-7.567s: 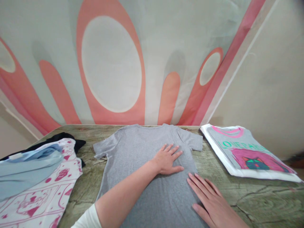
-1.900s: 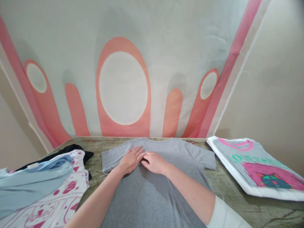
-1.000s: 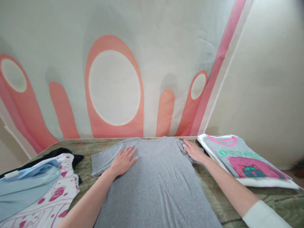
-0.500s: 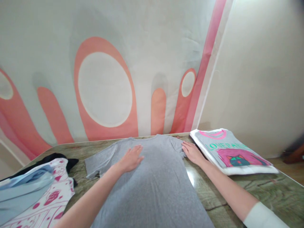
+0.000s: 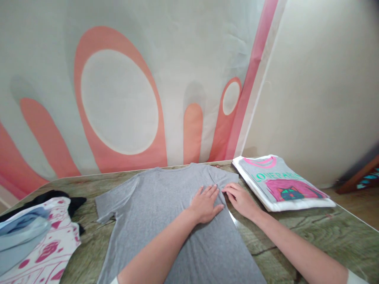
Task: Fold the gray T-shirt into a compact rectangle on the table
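A grey T-shirt (image 5: 166, 205) lies spread on the table with its neckline at the far edge and both sleeves out to the sides. My left hand (image 5: 206, 204) rests flat on the shirt's upper right part, fingers spread. Beside it, my right hand (image 5: 240, 198) is at the shirt's right edge just under the sleeve, its fingers bent together with the tips at the cloth. Whether cloth is pinched between those fingertips is too small to make out.
On the right of the wood-patterned table (image 5: 284, 232) lies a folded stack of shirts (image 5: 288, 187), the top one showing a cat print. A loose pile of clothes (image 5: 44, 236) is at the left. A patterned wall (image 5: 174, 59) stands behind the table.
My left hand has slid right across the shirt, closer to my right hand. My right hand has moved from the sleeve to just below it, and its fingers have bent. The view has shifted slightly.
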`<state>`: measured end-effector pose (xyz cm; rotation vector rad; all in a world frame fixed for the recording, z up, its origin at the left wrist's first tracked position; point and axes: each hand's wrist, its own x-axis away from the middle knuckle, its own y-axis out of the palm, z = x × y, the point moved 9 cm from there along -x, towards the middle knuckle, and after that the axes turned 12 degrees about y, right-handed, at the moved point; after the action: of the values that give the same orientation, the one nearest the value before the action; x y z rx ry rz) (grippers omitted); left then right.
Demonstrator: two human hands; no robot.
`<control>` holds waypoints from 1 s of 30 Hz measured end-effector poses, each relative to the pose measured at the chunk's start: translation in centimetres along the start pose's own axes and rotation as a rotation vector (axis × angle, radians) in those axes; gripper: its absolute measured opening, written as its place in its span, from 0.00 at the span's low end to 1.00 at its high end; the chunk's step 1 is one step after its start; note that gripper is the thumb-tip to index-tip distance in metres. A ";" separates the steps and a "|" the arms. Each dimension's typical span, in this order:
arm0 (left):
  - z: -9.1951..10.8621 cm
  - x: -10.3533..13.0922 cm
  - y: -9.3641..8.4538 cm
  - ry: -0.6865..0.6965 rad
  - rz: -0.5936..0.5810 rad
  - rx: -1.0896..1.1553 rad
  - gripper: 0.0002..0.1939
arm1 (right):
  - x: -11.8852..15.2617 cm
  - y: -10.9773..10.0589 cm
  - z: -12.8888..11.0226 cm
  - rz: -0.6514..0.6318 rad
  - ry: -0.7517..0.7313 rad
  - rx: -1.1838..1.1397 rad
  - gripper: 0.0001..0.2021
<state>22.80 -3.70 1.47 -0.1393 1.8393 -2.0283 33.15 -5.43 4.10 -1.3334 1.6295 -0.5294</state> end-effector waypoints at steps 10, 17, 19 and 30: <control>1.5 0.0 -0.9 0.099 0.016 0.010 0.28 | -0.6 0.6 1.9 -0.039 -0.008 0.162 0.21; 1.9 0.1 -0.7 0.140 -0.015 0.025 0.28 | -0.3 0.1 1.8 0.027 -0.001 0.104 0.22; 1.9 0.1 -0.6 0.143 -0.018 0.032 0.28 | -0.1 -0.1 1.2 0.028 -0.006 0.113 0.20; 2.0 0.1 -1.9 0.151 0.018 0.045 0.22 | -0.1 -0.6 1.2 0.060 0.047 0.088 0.19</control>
<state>22.96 -5.46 3.58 0.0452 1.8739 -2.1177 34.52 -5.28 4.05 -1.2114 1.6602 -0.5939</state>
